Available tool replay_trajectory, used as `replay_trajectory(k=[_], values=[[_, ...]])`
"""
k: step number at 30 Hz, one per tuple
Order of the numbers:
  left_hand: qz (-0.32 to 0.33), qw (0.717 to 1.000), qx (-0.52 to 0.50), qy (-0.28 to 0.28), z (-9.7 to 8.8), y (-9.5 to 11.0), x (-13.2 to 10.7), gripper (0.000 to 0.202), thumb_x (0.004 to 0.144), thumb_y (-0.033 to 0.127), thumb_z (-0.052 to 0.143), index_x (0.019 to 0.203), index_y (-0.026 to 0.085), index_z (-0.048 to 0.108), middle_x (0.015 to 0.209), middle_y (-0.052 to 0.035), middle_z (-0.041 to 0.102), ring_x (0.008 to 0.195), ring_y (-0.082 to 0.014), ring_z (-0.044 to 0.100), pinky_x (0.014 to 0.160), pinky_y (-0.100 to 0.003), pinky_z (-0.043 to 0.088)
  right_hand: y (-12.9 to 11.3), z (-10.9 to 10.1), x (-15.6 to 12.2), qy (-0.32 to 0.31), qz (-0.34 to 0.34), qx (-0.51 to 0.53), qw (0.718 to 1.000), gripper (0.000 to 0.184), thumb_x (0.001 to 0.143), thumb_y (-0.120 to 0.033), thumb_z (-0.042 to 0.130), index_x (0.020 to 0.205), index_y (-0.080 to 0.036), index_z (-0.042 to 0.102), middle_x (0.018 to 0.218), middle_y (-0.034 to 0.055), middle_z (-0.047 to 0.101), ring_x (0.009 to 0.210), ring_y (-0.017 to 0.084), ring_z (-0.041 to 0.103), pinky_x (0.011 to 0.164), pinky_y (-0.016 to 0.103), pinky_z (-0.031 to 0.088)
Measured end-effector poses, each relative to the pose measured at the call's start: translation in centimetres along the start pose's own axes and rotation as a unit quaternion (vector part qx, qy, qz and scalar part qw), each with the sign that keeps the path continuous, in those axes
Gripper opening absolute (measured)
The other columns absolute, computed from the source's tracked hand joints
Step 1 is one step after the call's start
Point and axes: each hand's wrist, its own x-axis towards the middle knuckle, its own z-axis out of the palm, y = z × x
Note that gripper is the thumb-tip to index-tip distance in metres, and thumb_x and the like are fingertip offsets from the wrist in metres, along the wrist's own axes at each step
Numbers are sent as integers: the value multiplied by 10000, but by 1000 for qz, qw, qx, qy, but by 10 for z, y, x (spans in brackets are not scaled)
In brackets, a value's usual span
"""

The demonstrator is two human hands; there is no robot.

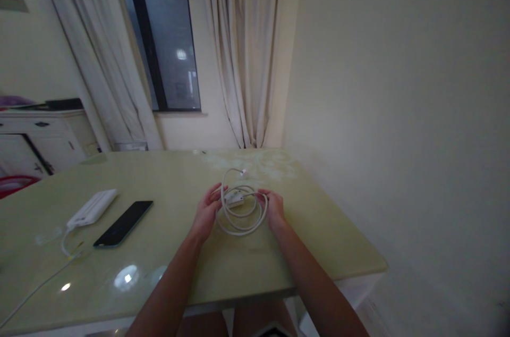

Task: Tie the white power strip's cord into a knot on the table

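A white cable [241, 216] lies coiled in loops on the pale green table [167, 177], with one plug end [243, 171] curling off toward the far side. My left hand [207, 209] grips the coil's left side, fingers curled around the loops. On the coil's right side my right hand [273, 208] has its fingers closed on the strands. A small white piece [234, 199] sits between the hands at the top of the coil.
A black phone [123, 223] lies face up left of my hands. Beside it is a white power bank [92, 208] with a thin white lead [48, 273] trailing to the table's near left edge. A white wall runs along the right, curtains and a window behind.
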Motion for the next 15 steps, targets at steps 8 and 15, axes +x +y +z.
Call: replay_trajectory(k=[8,15], values=[[45,996,71,19,0,-4,-1,686,737,362,782,1352,186,533,1270,-171,688,1170,-284,664,1020,-462,509,6,-3,0,-16,-76,-106,991,237,598,-270,727,815,-173,732,811,54,753,843,215,711,834,342,570],[63,993,90,43,-4,-13,5,611,773,349,734,1331,188,544,1321,-155,655,1219,-253,627,1055,-428,482,-10,1,-7,-99,-120,-139,978,343,602,-232,786,930,-176,706,894,69,762,860,213,719,840,355,562]])
